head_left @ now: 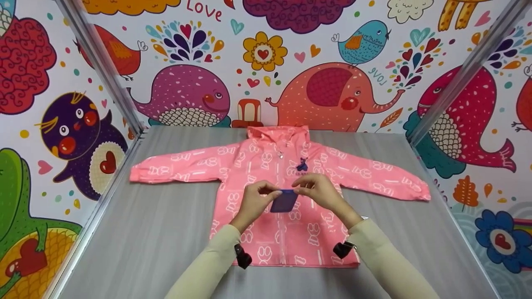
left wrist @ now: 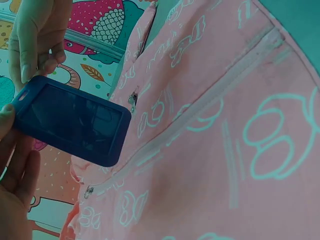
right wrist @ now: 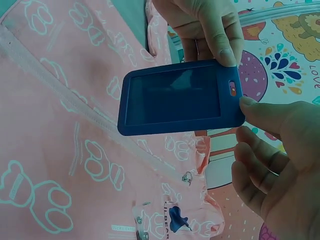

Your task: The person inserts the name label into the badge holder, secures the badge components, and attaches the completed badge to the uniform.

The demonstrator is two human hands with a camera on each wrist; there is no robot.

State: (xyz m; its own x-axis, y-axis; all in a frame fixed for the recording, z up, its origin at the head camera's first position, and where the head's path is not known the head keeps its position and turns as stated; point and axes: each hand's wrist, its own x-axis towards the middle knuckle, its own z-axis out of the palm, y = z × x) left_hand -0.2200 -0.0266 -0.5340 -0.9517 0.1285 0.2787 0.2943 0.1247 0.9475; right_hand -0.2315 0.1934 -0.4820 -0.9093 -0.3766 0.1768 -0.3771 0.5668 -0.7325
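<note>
A dark blue badge holder with a clear window and a small slot hangs above the pink jacket. My left hand pinches one of its upper corners, while my right hand holds the other by thumb and fingertips. In the right wrist view, the badge holder's slot end lies between the left hand above and the right hand below. The jacket lies flat with both sleeves spread, its white zipper running down the middle and white bear outlines all over.
The jacket rests on a grey wood-grain table. Cartoon-printed panels stand around the back and sides, with metal posts at the corners. A dark blue bear print marks the jacket's chest, and its hood reaches the back panel.
</note>
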